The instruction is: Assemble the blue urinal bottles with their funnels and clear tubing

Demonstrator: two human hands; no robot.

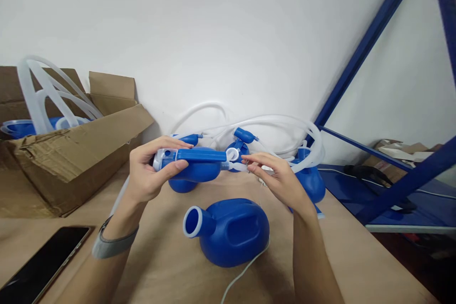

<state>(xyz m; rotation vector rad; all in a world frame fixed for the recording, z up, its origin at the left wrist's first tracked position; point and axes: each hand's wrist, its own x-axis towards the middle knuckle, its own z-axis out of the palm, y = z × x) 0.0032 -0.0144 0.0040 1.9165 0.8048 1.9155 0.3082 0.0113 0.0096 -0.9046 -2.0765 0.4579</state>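
Above brown table, left hand clamps blue bottle at its capped end, thumb underneath, fingers curled over top. Bottle's long axis runs left-right, level. Right hand at opposite end, fingertips pinching white tube fitting right at bottle's ring. Second blue bottle lies on table just below hands, mouth pointing left. Cardboard box sits far left.

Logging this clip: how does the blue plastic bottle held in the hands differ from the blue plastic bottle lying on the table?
The held blue plastic bottle is lifted, gripped by the left hand, white tubing at its end near the right hand. The blue plastic bottle on the table lies untouched, its white-rimmed mouth open. Both are blue.
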